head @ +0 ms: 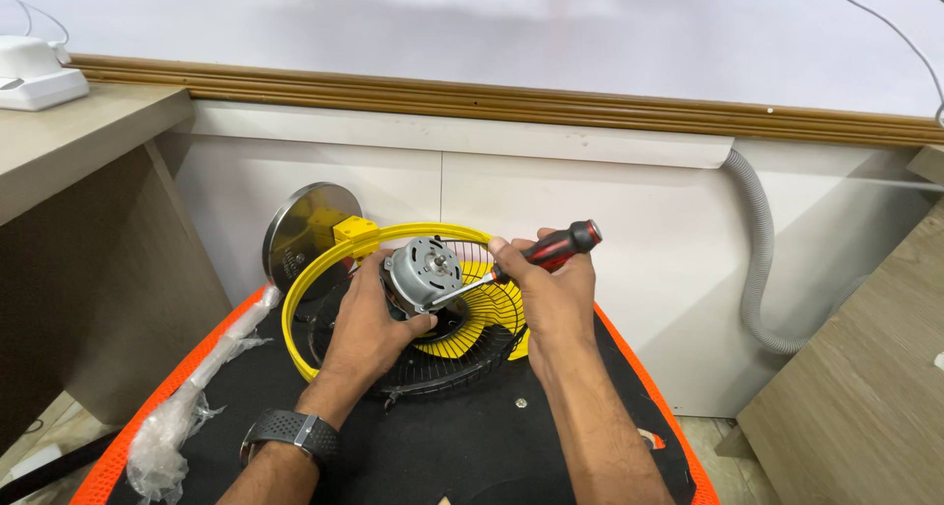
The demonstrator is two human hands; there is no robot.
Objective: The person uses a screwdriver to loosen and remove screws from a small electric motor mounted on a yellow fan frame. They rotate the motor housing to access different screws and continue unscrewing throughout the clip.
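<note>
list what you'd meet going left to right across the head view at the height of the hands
wooden desk side → crumpled plastic wrap → left hand → small grey fan motor → right hand holding a red-and-black screwdriver → grey corrugated hose → wooden panel

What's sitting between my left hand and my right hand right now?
In the head view, the silver fan motor sits between the left hand and right hand, with the screwdriver shaft reaching across to it.
</note>
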